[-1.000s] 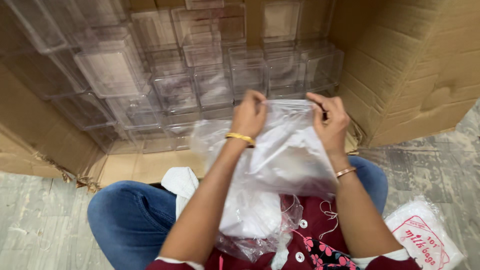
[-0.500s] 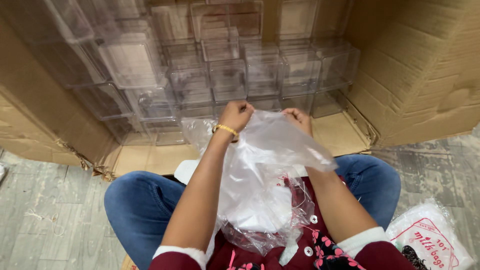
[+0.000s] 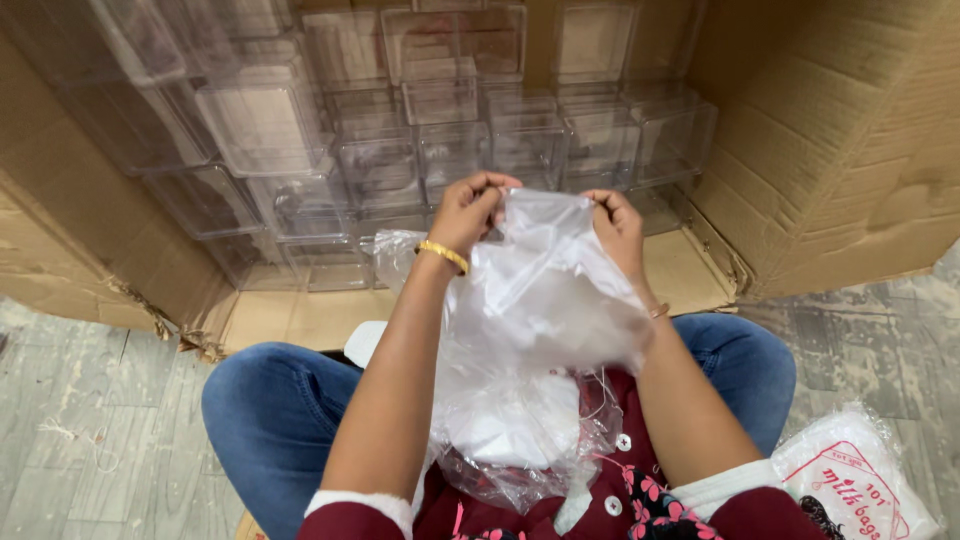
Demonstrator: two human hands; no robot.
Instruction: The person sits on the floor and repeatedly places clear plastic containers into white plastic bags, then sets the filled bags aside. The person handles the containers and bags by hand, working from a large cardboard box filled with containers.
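Observation:
My left hand (image 3: pixel 470 210) and my right hand (image 3: pixel 615 225) both pinch the top edge of a thin clear plastic bag (image 3: pixel 535 300), held up in front of my chest. The bag hangs loose down over my lap, where more crumpled clear plastic (image 3: pixel 510 440) lies. A gold bangle sits on my left wrist. I sit cross-legged in blue jeans just in front of an open cardboard box.
The big cardboard box (image 3: pixel 850 150) lies on its side, filled with several stacked clear plastic containers (image 3: pixel 440 130). A pack of plastic bags with red print (image 3: pixel 855 485) lies on the grey floor at my right knee.
My hands have drawn closer together at the top of the bag, gathering its opening. The view has tilted slightly, with the bag a bit lower in view.

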